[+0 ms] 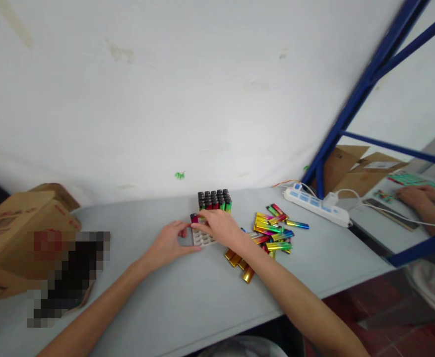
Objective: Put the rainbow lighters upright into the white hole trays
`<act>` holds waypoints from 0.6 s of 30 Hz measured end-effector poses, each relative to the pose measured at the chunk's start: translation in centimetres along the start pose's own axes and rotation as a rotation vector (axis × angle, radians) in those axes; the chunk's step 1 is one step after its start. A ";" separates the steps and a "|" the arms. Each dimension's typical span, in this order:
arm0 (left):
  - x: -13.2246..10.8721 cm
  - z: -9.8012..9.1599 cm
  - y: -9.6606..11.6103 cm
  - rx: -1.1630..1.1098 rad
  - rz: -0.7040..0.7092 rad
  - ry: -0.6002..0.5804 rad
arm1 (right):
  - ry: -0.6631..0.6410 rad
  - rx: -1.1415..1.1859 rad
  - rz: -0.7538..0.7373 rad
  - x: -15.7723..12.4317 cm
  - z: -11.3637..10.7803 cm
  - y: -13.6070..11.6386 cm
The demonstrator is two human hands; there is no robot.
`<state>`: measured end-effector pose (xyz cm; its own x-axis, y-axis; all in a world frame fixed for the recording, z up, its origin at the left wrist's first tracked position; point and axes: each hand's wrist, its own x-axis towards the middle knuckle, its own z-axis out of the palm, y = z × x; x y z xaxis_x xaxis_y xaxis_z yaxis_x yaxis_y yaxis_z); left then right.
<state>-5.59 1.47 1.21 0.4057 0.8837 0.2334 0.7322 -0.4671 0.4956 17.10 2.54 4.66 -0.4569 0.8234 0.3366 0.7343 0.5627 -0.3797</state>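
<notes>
Near surface's (157,307) back edge: left grip (167,243) apart at tray (202,241), likely steadying it; right grip (217,225) clamped on red lighter (194,218), upright, seemingly to suit tray.

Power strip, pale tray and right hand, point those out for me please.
Power strip (316,204): head view, middle of its top face.
Pale tray (202,239): head view, its uncovered front part.
Right hand (220,225): head view, back of the hand.

Now the right hand (219,224) covers part of the pale tray (203,239), a dark object (74,267) dissolves into pixels, the left edge cuts off a carton (16,243)
</notes>
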 end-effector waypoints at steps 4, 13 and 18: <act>-0.2 -0.1 0.1 -0.004 0.012 -0.017 | 0.183 0.088 0.083 -2.5 -4.1 3.4; -0.6 -0.1 0.2 0.064 0.043 -0.060 | 0.117 -0.114 0.224 -12.3 -12.1 16.8; -0.6 -0.2 0.3 0.078 0.058 -0.057 | -0.006 -0.137 0.246 -15.6 -11.6 17.4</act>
<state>-5.70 0.80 1.36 0.4772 0.8532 0.2106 0.7463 -0.5200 0.4155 42.82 -1.35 2.84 -0.2588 0.9348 0.2435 0.8846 0.3305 -0.3289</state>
